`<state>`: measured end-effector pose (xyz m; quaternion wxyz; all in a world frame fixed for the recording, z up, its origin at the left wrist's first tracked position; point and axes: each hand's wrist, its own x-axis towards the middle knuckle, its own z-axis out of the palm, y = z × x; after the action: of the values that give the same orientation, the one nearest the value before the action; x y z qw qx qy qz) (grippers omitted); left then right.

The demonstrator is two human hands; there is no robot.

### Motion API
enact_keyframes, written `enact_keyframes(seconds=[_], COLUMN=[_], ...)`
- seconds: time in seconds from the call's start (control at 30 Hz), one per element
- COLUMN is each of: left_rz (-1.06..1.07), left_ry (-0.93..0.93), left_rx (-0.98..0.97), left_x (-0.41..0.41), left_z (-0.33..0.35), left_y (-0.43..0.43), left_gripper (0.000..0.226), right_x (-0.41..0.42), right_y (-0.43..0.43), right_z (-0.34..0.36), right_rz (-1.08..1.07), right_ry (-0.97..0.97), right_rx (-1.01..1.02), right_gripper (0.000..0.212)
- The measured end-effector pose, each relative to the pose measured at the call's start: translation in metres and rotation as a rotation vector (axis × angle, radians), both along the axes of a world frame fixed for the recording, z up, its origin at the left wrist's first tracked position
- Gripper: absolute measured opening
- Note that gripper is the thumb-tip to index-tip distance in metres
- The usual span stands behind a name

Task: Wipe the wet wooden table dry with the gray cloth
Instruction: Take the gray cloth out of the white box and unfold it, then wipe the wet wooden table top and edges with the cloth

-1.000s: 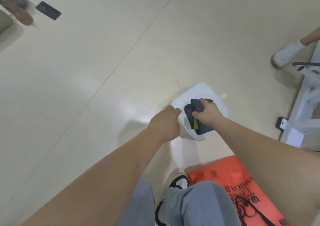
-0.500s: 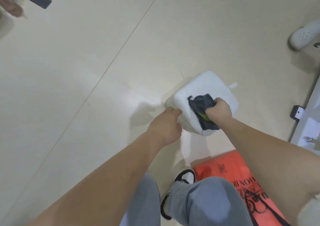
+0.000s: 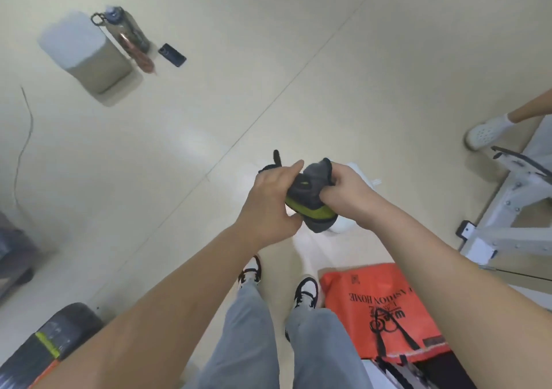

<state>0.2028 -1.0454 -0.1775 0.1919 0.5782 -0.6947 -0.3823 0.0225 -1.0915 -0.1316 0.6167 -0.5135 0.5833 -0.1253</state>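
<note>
The gray cloth point(image 3: 310, 197), dark gray with a yellow-green stripe, is bunched up in the air above the floor. My left hand point(image 3: 274, 200) grips its left side and my right hand point(image 3: 348, 193) grips its right side, fingers curled into the fabric. Behind and below the cloth a white bucket-like container point(image 3: 343, 226) stands on the floor, mostly hidden by my hands. No wooden table is in view.
An orange bag point(image 3: 379, 308) lies by my right foot. A white box point(image 3: 80, 51), a bottle point(image 3: 128, 30) and a phone point(image 3: 172, 55) sit far left on the floor. Another person's foot point(image 3: 485, 132) and a white frame point(image 3: 513, 206) are at right. A dark bag point(image 3: 50, 341) lies bottom left.
My right hand lifted the cloth out of the white container. My left hand left the container's rim and took hold of the cloth. The camera view rose and widened.
</note>
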Motion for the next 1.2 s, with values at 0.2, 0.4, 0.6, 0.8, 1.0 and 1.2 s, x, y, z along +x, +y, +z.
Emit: enact_keyframes(seconds=[0.2, 0.4, 0.6, 0.8, 1.0, 1.2], left_rz=[0.331, 0.722, 1.067, 1.353, 1.860, 2.376], left_ry=[0.045, 0.202, 0.272, 0.339, 0.575, 0.609], left_rx=[0.135, 0.262, 0.216, 0.085, -0.142, -0.413], left_x=[0.020, 0.064, 0.101, 0.103, 0.065, 0.017], left_z=[0.119, 0.172, 0.199, 0.219, 0.222, 0.236], left_y=[0.096, 0.254, 0.424, 0.613, 0.794, 0.882], left_gripper=[0.030, 0.009, 0.026, 0.029, 0.053, 0.019], right_x=[0.044, 0.117, 0.193, 0.265, 0.304, 0.316], right_y=[0.056, 0.160, 0.297, 0.477, 0.656, 0.786], right_z=[0.108, 0.175, 0.198, 0.206, 0.206, 0.212], right_rz=[0.342, 0.735, 1.145, 1.425, 1.579, 1.659], right_ry=[0.026, -0.050, -0.048, -0.071, -0.197, -0.222], right_rx=[-0.020, 0.021, -0.082, -0.195, -0.164, 0.166], right_gripper=[0.023, 0.014, 0.026, 0.007, 0.013, 0.017])
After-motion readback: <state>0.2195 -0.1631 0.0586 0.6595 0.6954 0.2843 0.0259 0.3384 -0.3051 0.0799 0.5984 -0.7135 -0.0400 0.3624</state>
